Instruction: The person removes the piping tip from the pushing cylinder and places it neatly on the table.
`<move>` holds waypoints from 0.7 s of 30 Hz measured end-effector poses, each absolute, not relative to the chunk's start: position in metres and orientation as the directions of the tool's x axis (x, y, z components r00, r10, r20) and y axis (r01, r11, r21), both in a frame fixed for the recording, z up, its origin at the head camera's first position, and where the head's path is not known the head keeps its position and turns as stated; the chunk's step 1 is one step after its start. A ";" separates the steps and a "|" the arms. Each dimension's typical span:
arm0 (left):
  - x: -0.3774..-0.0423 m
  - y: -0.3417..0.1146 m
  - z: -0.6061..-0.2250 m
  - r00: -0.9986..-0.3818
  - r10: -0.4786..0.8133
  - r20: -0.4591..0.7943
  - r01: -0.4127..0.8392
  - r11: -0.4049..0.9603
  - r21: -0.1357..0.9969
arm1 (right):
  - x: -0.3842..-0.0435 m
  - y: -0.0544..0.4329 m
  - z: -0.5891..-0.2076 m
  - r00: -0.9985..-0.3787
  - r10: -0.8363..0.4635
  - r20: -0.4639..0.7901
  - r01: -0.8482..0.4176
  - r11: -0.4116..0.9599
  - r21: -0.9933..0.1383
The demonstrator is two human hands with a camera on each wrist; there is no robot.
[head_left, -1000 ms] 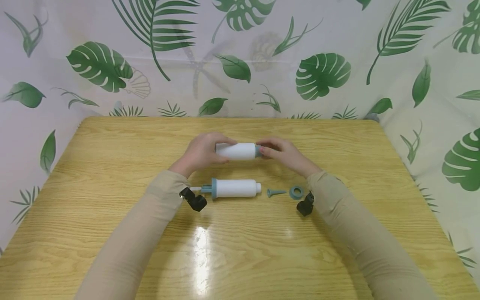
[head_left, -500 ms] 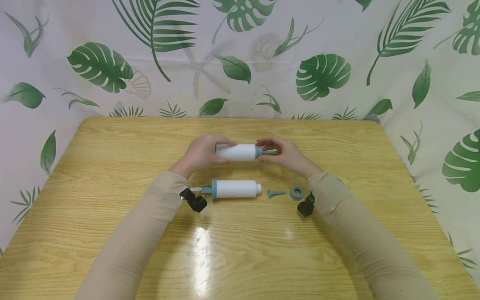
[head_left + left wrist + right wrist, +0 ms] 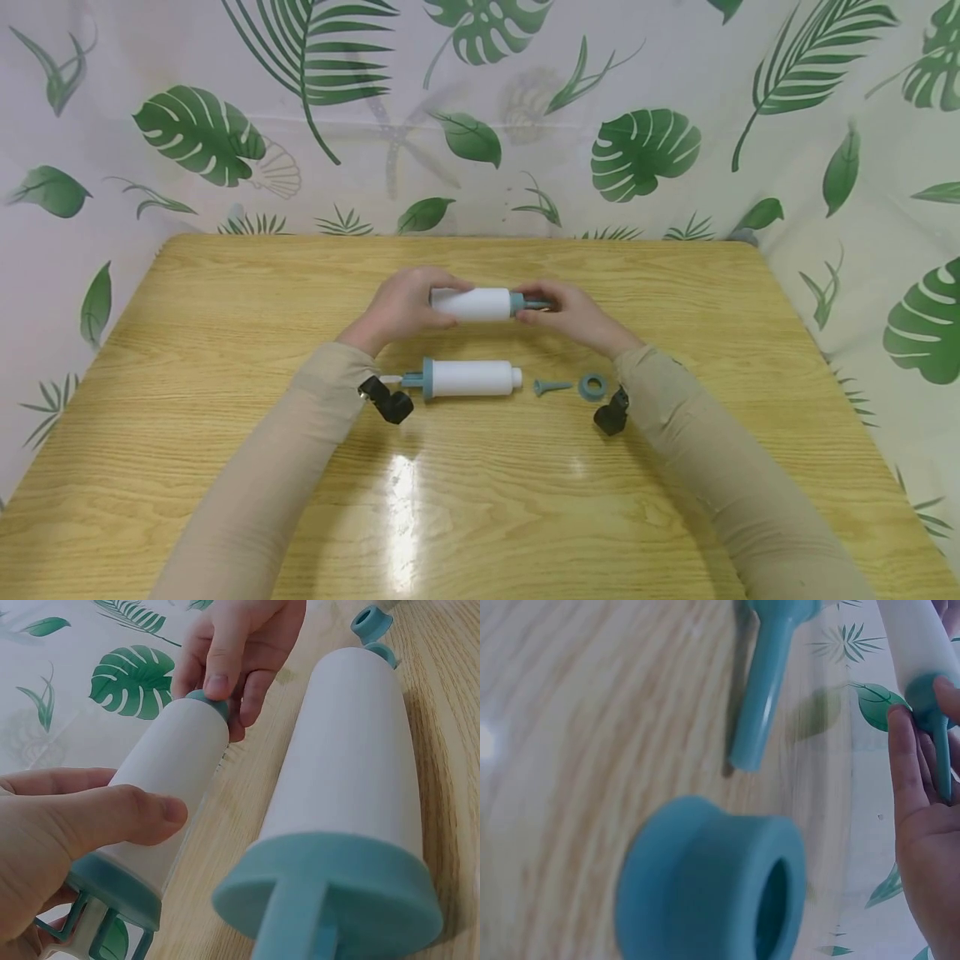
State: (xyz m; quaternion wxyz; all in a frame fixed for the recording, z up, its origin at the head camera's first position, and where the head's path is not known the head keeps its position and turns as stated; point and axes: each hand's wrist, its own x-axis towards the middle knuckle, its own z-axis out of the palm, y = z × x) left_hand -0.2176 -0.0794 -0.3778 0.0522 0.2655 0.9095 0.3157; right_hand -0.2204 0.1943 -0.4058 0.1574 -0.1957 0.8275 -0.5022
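Observation:
My left hand (image 3: 405,304) grips the white barrel of an icing syringe (image 3: 480,304), held lengthwise across the far middle of the table. At the barrel's right end, my right hand (image 3: 577,315) pinches the blue-green ring cap (image 3: 517,303) between thumb and fingers. A slim blue-green nozzle (image 3: 942,761) sticks out of that cap toward the palm in the right wrist view. Below the left palm, the blue-green flange and plunger frame (image 3: 112,892) show in the left wrist view. The head view hides them behind the hand.
Nearer me lies a second icing syringe (image 3: 472,377) with its plunger pointing left. To its right are a loose nozzle (image 3: 553,386) and a loose ring cap (image 3: 592,386). A leaf-printed cloth (image 3: 480,183) rises behind the wooden table (image 3: 480,492).
My right fingers covered the cap, then loosened and showed the nozzle, and now close on the cap again. The left hand, barrel and loose parts stay in place.

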 end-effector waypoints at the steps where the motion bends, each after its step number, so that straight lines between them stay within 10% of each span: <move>1: -0.218 -0.079 -0.378 -0.854 0.516 0.072 0.449 0.659 0.603 | -0.220 0.194 -0.406 -0.874 -0.483 -0.060 -0.170 0.418 -0.893; 21: -0.220 -0.079 -0.381 -0.857 0.512 0.057 0.434 0.658 0.615 | -0.223 0.196 -0.409 -0.846 -0.515 -0.136 -0.061 0.347 -0.936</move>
